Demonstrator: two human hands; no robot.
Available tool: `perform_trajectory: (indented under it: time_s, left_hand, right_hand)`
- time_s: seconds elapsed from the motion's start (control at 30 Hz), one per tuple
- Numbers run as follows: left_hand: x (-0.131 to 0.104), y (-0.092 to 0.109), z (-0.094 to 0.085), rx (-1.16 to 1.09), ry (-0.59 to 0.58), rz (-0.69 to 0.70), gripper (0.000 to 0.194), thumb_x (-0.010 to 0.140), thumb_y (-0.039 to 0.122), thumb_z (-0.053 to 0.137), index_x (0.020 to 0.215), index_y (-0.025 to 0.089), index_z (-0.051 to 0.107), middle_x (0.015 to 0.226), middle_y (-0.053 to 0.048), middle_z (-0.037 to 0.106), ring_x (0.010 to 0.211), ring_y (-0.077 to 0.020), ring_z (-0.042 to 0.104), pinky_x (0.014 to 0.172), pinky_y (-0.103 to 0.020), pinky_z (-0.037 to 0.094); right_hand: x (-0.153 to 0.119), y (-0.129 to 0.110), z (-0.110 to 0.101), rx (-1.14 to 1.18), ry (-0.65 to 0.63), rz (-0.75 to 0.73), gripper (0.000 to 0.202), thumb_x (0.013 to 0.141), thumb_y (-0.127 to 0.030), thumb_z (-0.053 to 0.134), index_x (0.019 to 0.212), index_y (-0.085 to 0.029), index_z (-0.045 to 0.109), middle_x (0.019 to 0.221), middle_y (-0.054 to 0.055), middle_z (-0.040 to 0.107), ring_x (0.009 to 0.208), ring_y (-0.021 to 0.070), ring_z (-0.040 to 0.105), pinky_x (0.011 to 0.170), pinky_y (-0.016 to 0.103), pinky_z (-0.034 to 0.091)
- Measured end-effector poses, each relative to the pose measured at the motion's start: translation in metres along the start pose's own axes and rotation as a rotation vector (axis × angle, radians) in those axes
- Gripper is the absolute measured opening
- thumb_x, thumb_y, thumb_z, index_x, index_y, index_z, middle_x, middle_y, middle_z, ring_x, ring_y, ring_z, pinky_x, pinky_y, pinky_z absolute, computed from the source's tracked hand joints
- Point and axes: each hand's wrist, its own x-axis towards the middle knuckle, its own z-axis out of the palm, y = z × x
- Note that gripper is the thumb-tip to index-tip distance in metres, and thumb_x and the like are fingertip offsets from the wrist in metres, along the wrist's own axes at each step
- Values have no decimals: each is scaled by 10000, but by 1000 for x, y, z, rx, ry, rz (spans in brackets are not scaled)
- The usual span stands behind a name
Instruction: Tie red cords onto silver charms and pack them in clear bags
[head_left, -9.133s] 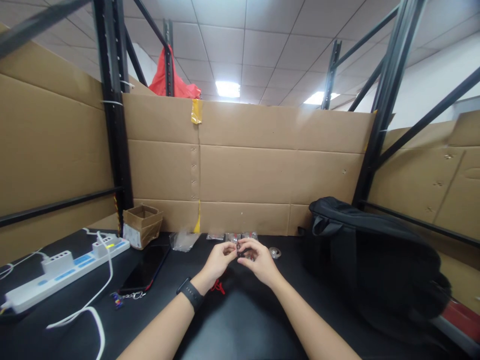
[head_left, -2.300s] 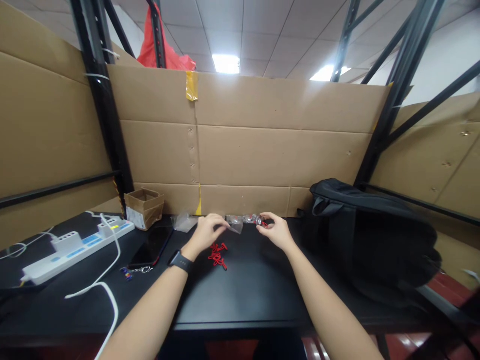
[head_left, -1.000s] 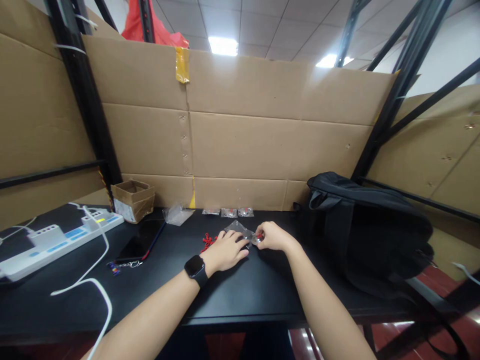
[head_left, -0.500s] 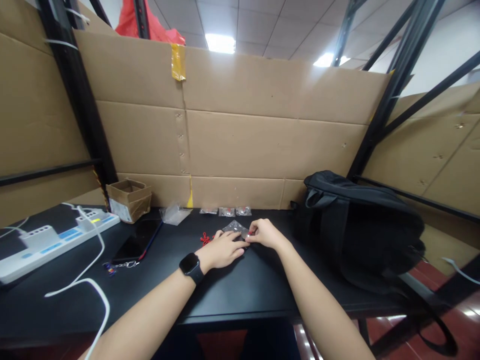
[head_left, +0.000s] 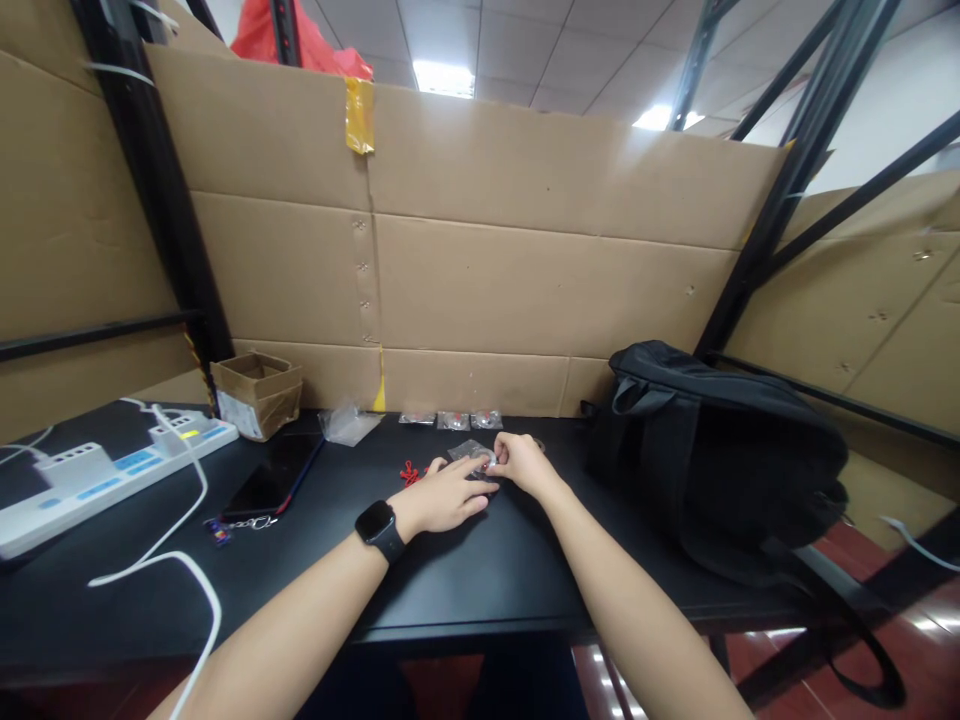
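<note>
My left hand (head_left: 448,497), with a dark smartwatch (head_left: 380,530) on its wrist, lies palm down on the black table. Its fingers stretch over a small clear plastic bag (head_left: 469,449) and appear to hold it down. My right hand (head_left: 523,464) pinches a small whitish piece with a red part (head_left: 491,464) at the right side of the bag. Fingers cover much of that piece, so whether it is inside the bag cannot be told. Tangled red cord (head_left: 409,473) lies just left of my left hand. Something small and dark sits partly hidden beneath the fingertips.
Several small filled clear packets (head_left: 453,421) line the cardboard wall (head_left: 480,300). Left are loose clear plastic bags (head_left: 350,425), a small cardboard box (head_left: 259,395), a phone (head_left: 274,476), a keychain (head_left: 251,523) and a white power strip (head_left: 112,480) with cable. A black backpack (head_left: 720,460) stands right.
My right hand has shifted slightly left, closer to the left fingertips, and the small piece with red is now more covered. My left hand stays nearly in place. The view tilts slightly.
</note>
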Motion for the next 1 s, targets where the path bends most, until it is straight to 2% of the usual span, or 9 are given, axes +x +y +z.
perform_trajectory:
  time_s: [0.2,0.3,0.37,0.47,0.53,0.57,0.7,0.83,1.0]
  left_hand:
    - [-2,-2,-6,-6,-52,-64,392,1011,448,420,1372,475,571,1666,-25,261,1520,-395,184,1097,-715,228]
    - [-5,-5,-10,-5,-31,-77,358,998,422,458,1311,498,614,1642,-2,312,1503,-390,220,1106,-690,234]
    - [-6,-7,-13,-8,29,-62,347,980,365,490,1264,488,647,1607,16,370,1478,-372,270,1114,-641,264]
    - [-4,-7,-16,-41,179,-58,472,914,202,511,1322,424,596,1521,-7,471,1398,-304,380,1099,-521,342]
    - [0,-5,-17,-38,271,-100,542,865,148,525,1364,357,541,1429,-44,544,1317,-274,445,1055,-457,382]
    - [3,-4,-16,-18,301,-127,523,855,154,546,1348,327,541,1379,-58,574,1278,-274,466,1032,-445,388]
    - [14,-4,-13,100,320,-167,257,869,295,661,1124,273,639,1191,-71,653,1178,-287,498,985,-448,354]
    - [16,-4,-10,132,289,-141,165,891,371,682,1019,267,672,1108,-55,682,1130,-276,511,942,-434,334]
    - [15,6,-9,150,318,-100,183,894,336,680,1061,266,657,1123,-59,683,1143,-278,504,913,-431,326]
  right_hand:
    - [2,-23,8,-272,82,31,251,827,-419,738,952,-244,610,983,50,713,844,209,673,681,267,400]
    - [5,-27,11,-263,90,36,251,860,-433,694,985,-233,606,1019,72,698,864,219,670,695,277,409]
    - [6,-21,7,-177,56,4,289,811,-436,741,959,-226,609,958,50,691,812,200,654,684,267,412]
    - [4,-4,-8,48,-50,-132,304,715,-343,818,913,-213,628,849,-1,662,745,151,615,668,231,422]
    - [2,8,-19,170,-90,-145,200,741,-233,766,898,-197,649,792,-19,643,668,120,582,635,212,422]
    - [2,13,-23,197,-84,-137,145,755,-149,708,885,-188,658,768,-22,633,648,109,567,628,203,419]
    - [2,22,-28,118,-121,-102,439,578,72,607,921,-187,699,888,-19,636,617,71,519,611,177,400]
    - [0,23,-24,104,-128,-118,530,598,81,530,1019,-196,694,927,-2,669,626,67,537,642,175,412]
    - [-1,24,-24,334,-225,-72,611,668,31,487,1226,-204,572,827,-11,736,649,107,629,662,199,466]
